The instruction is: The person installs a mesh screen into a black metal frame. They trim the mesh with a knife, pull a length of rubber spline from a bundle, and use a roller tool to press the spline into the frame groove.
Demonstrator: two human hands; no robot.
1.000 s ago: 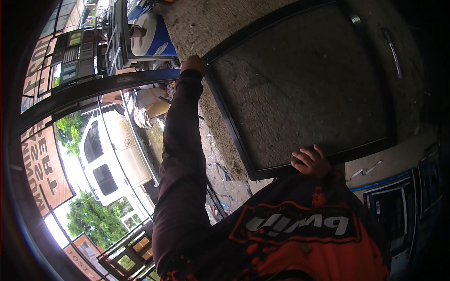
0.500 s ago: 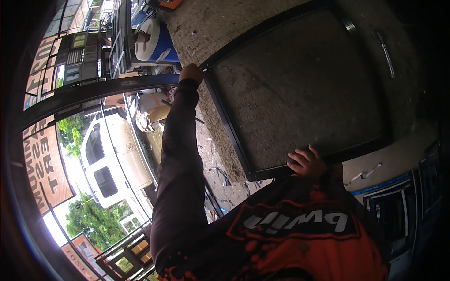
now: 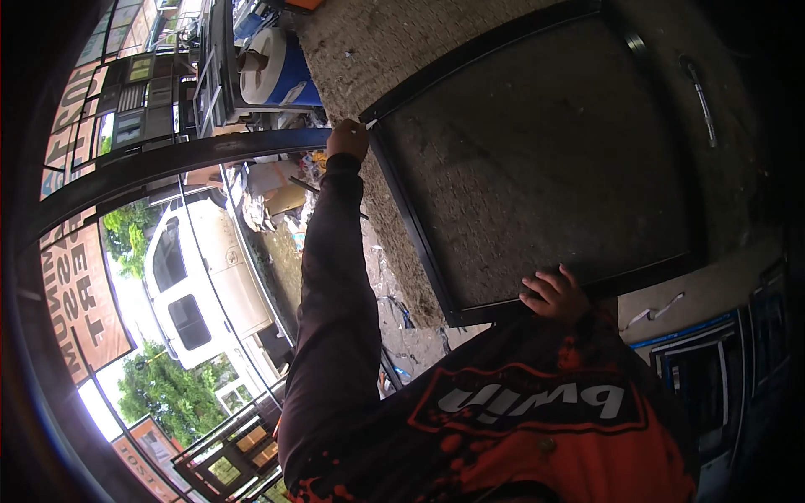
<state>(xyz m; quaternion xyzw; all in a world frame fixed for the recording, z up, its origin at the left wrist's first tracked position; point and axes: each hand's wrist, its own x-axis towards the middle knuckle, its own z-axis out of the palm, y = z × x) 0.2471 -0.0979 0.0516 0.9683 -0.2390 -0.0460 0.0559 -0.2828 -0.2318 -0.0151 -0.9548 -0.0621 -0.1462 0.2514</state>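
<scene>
A large black rectangular frame (image 3: 408, 222) lies flat on a worn, fuzzy brown work surface (image 3: 381, 197). Inside it is a dark, see-through panel (image 3: 537, 168); whether mesh or glass I cannot tell. My left arm reaches far forward, and my left hand (image 3: 348, 141) is closed at the frame's far left corner. A small pale tip (image 3: 371, 124) shows at its fingers; what it belongs to is hidden. Close to my body, my right hand (image 3: 557, 295) rests over the frame's near side, fingers spread onto the panel.
A slim metallic rod-like thing (image 3: 703, 105) lies right of the frame. Beyond the far left corner stands a blue and white cooler jug (image 3: 272, 71). A dark post (image 3: 193, 155) crosses the left side. More dark frames (image 3: 700, 369) stand at lower right; a white van (image 3: 201, 285) is outside.
My left hand has shifted slightly nearer and to the right at the corner, and the pale tip shows more plainly. My right hand has slid slightly right.
</scene>
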